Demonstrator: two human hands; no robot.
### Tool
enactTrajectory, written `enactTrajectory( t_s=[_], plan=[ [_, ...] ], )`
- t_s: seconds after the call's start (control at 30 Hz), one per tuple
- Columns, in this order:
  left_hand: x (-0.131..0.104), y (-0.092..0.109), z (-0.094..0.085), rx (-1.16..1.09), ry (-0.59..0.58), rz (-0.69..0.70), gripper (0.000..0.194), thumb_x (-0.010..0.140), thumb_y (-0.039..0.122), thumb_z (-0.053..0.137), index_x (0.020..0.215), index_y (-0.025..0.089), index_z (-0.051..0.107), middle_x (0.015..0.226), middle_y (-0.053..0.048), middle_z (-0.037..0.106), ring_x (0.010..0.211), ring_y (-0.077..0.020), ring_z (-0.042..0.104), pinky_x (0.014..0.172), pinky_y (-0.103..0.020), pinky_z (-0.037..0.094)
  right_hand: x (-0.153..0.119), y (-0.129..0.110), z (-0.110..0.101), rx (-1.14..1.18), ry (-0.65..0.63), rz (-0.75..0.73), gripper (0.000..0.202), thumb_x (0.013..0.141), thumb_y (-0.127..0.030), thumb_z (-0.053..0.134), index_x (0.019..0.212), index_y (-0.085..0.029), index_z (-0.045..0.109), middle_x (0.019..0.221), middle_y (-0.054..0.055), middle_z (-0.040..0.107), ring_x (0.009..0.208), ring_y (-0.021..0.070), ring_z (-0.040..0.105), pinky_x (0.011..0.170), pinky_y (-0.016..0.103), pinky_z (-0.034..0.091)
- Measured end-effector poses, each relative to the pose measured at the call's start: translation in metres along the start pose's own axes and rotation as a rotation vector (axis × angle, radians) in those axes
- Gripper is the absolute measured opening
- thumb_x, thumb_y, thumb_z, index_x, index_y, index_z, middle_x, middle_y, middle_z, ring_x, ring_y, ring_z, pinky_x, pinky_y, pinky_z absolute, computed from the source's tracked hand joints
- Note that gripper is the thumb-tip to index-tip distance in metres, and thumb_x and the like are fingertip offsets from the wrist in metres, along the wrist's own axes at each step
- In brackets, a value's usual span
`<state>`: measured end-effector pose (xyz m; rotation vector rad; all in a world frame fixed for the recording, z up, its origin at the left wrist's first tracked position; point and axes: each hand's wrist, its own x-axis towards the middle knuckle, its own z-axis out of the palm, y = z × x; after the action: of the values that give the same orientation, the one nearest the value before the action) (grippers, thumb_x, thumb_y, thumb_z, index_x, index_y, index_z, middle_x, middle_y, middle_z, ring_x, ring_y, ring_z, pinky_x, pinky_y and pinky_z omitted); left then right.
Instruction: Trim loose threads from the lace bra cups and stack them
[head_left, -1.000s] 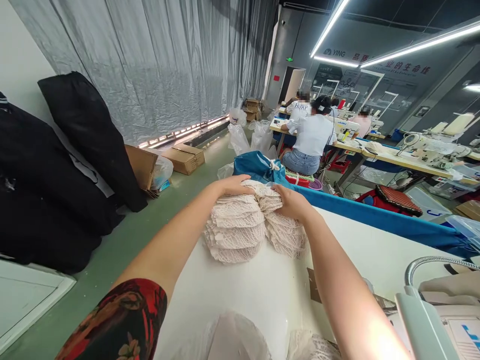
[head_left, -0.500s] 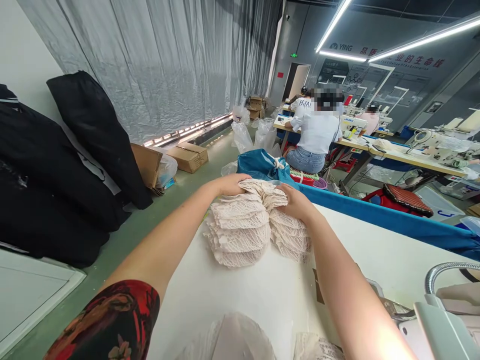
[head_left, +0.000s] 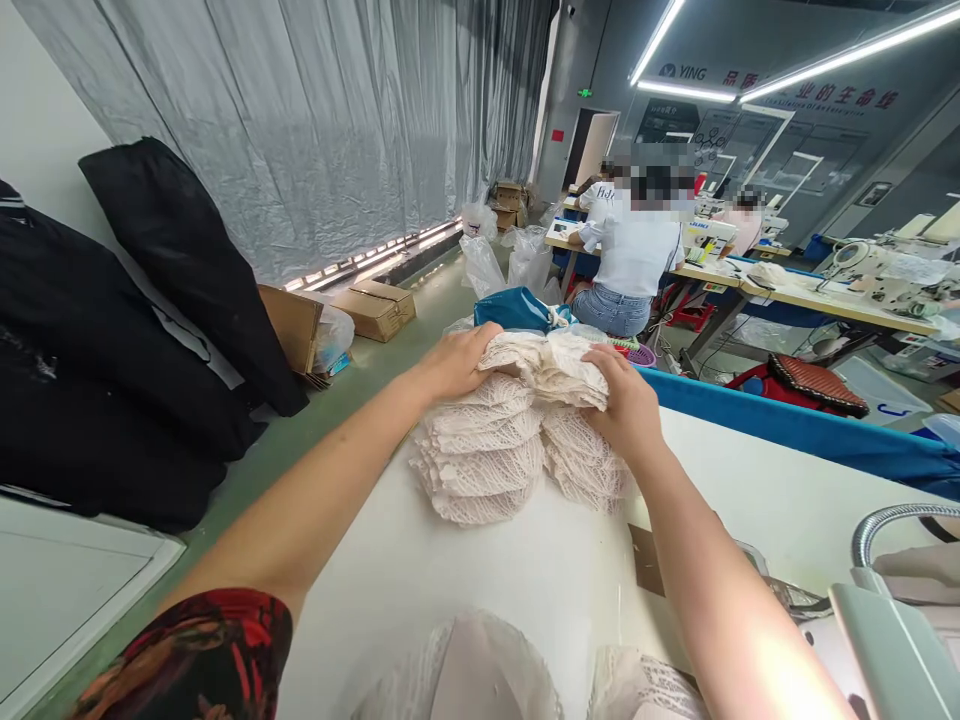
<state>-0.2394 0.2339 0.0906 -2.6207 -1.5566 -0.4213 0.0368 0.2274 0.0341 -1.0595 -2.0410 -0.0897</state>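
Note:
Both my hands grip a bundle of cream lace pieces (head_left: 551, 362) at the far end of the white tabletop (head_left: 390, 590). My left hand (head_left: 461, 360) is closed on the bundle's left end, my right hand (head_left: 624, 398) on its right end. The fingers lie partly behind the fabric. Right below the held bundle, a layered stack of similar cream lace (head_left: 484, 455) rests on the table, in a left and a right pile. More lace (head_left: 637, 680) and a pale rounded piece with sheer edges (head_left: 487, 665) lie at the near edge.
A sewing machine (head_left: 892, 640) with a flexible metal tube stands at the right. Blue cloth (head_left: 795, 425) runs along the table's far edge, with a blue bag (head_left: 517, 308) beyond. Black garments (head_left: 97, 350) hang at the left. Cardboard boxes (head_left: 375, 310) sit on the floor. Co-workers (head_left: 630, 250) sit at machines behind.
The held bundle has risen slightly and spread wider off the stack. My right hand has shifted right and my left hand up a little.

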Motion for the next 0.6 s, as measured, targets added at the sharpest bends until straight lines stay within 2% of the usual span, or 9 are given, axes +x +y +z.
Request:
enactTrajectory(
  t_s=[0.1, 0.23, 0.3, 0.33, 0.4, 0.47, 0.5, 0.53, 0.6],
  plan=[
    [-0.023, 0.015, -0.007, -0.030, 0.021, 0.147, 0.057, 0.087, 0.049, 0.048, 0.132, 0.016, 0.041, 0.136, -0.009, 0.050, 0.121, -0.0266, 0.051, 0.096, -0.037, 0.042, -0.027, -0.006, -0.011, -0.035, 0.049, -0.016, 0.062, 0.063, -0.018, 0.057, 0.125, -0.016, 0.053, 0.140, 0.010, 0.046, 0.127, 0.0309, 0.046, 0.097, 0.040, 0.045],
    [-0.041, 0.020, -0.012, -0.267, -0.235, 0.099, 0.088, 0.069, 0.070, 0.065, 0.137, 0.019, 0.041, 0.151, -0.008, 0.034, 0.134, -0.0258, 0.040, 0.109, -0.033, 0.035, -0.054, -0.008, -0.007, 0.081, -0.135, 0.043, 0.060, 0.073, -0.032, 0.066, 0.129, -0.017, 0.050, 0.148, 0.014, 0.035, 0.136, 0.0314, 0.037, 0.104, 0.044, 0.041],
    [-0.038, 0.016, -0.013, -0.435, -0.297, 0.065, 0.079, 0.077, 0.074, 0.055, 0.134, 0.019, 0.049, 0.148, -0.007, 0.038, 0.133, -0.0249, 0.041, 0.110, -0.033, 0.034, -0.059, -0.010, -0.003, 0.231, -0.160, 0.098, 0.062, 0.078, -0.046, 0.068, 0.129, -0.017, 0.049, 0.151, 0.015, 0.030, 0.141, 0.0301, 0.029, 0.110, 0.045, 0.033],
    [-0.035, 0.013, -0.013, -0.501, -0.291, 0.062, 0.070, 0.084, 0.072, 0.045, 0.128, 0.018, 0.055, 0.143, -0.008, 0.045, 0.129, -0.0237, 0.045, 0.109, -0.032, 0.035, -0.059, -0.011, -0.001, 0.316, -0.135, 0.143, 0.056, 0.082, -0.051, 0.064, 0.125, -0.018, 0.052, 0.150, 0.014, 0.033, 0.141, 0.0286, 0.029, 0.111, 0.045, 0.032],
    [-0.028, 0.008, -0.008, -0.560, -0.235, 0.034, 0.064, 0.092, 0.067, 0.034, 0.117, 0.015, 0.063, 0.126, -0.009, 0.058, 0.116, -0.0215, 0.054, 0.102, -0.031, 0.040, -0.057, -0.013, 0.002, 0.476, -0.016, 0.281, 0.039, 0.091, -0.053, 0.053, 0.105, -0.017, 0.061, 0.137, 0.012, 0.048, 0.133, 0.0254, 0.041, 0.106, 0.040, 0.036],
    [-0.023, 0.004, 0.001, -0.557, -0.189, -0.024, 0.065, 0.089, 0.069, 0.039, 0.112, 0.014, 0.065, 0.114, -0.009, 0.063, 0.106, -0.0210, 0.058, 0.096, -0.032, 0.043, -0.056, -0.013, 0.005, 0.579, 0.102, 0.484, 0.039, 0.093, -0.053, 0.050, 0.084, -0.016, 0.060, 0.111, 0.010, 0.061, 0.106, 0.0220, 0.056, 0.090, 0.035, 0.044],
    [-0.022, 0.002, 0.006, -0.545, -0.184, -0.055, 0.068, 0.085, 0.072, 0.043, 0.110, 0.014, 0.066, 0.114, -0.009, 0.062, 0.106, -0.0217, 0.058, 0.096, -0.032, 0.044, -0.057, -0.012, 0.007, 0.594, 0.126, 0.593, 0.041, 0.091, -0.055, 0.052, 0.080, -0.015, 0.058, 0.099, 0.009, 0.063, 0.092, 0.0207, 0.058, 0.081, 0.034, 0.045],
    [-0.021, 0.001, 0.010, -0.528, -0.193, -0.089, 0.072, 0.080, 0.076, 0.045, 0.110, 0.014, 0.065, 0.118, -0.010, 0.061, 0.110, -0.0231, 0.056, 0.099, -0.034, 0.043, -0.058, -0.010, 0.008, 0.588, 0.117, 0.682, 0.043, 0.086, -0.058, 0.057, 0.083, -0.015, 0.058, 0.093, 0.008, 0.063, 0.085, 0.0203, 0.057, 0.076, 0.034, 0.045],
    [-0.024, 0.001, 0.015, -0.479, -0.263, -0.183, 0.086, 0.075, 0.083, 0.043, 0.124, 0.014, 0.058, 0.136, -0.012, 0.050, 0.126, -0.0269, 0.047, 0.109, -0.037, 0.035, -0.063, -0.005, 0.010, 0.558, 0.046, 0.771, 0.052, 0.079, -0.062, 0.064, 0.104, -0.017, 0.061, 0.106, 0.008, 0.063, 0.094, 0.0230, 0.058, 0.082, 0.037, 0.046]
  ],
)
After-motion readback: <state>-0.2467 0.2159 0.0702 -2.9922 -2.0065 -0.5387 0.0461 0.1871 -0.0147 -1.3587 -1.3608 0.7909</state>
